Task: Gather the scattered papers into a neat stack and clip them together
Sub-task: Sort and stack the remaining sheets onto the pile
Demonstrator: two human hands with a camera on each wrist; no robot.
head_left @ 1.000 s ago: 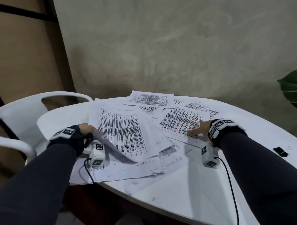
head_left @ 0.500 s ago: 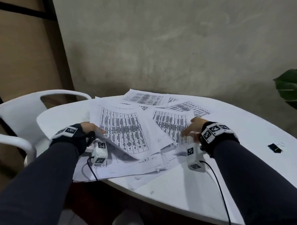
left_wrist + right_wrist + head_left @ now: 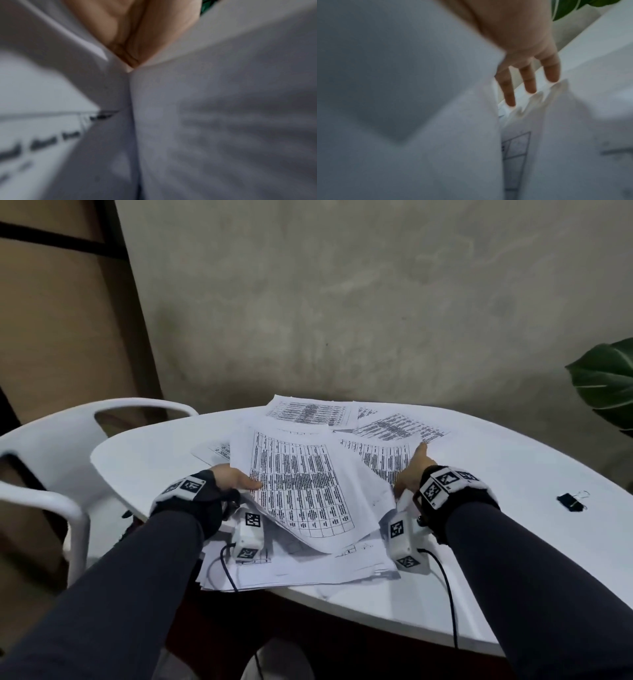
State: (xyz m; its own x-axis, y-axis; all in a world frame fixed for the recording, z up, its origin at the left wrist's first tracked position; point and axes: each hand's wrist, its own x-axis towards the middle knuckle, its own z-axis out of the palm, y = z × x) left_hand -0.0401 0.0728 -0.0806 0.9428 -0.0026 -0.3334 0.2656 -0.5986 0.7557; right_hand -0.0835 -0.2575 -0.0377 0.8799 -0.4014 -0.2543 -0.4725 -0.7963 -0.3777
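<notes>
Several printed sheets lie overlapping on the white table [image 3: 513,470]. The top sheet [image 3: 298,494] with a dense table bulges upward in the middle of the pile. My left hand [image 3: 236,479] pinches its left edge, thumb on top; the left wrist view shows only my blurred palm [image 3: 137,33] and paper [image 3: 223,121]. My right hand [image 3: 414,470] stands on edge against the pile's right side, and its fingers [image 3: 529,75] are straight beside the sheets [image 3: 402,94]. Two more sheets [image 3: 308,412] [image 3: 400,429] lie flat behind. A black binder clip [image 3: 570,501] sits apart at the right.
A white plastic chair [image 3: 68,446] stands to the left of the table. A green plant leaf [image 3: 606,385] hangs at the far right. A grey wall runs behind the table. The lowest sheets overhang the table's near edge [image 3: 239,583].
My right hand has slid left from the flat sheets, pushing them toward the pile. The sheets have bunched together and the top one arches more. My left hand keeps its hold.
</notes>
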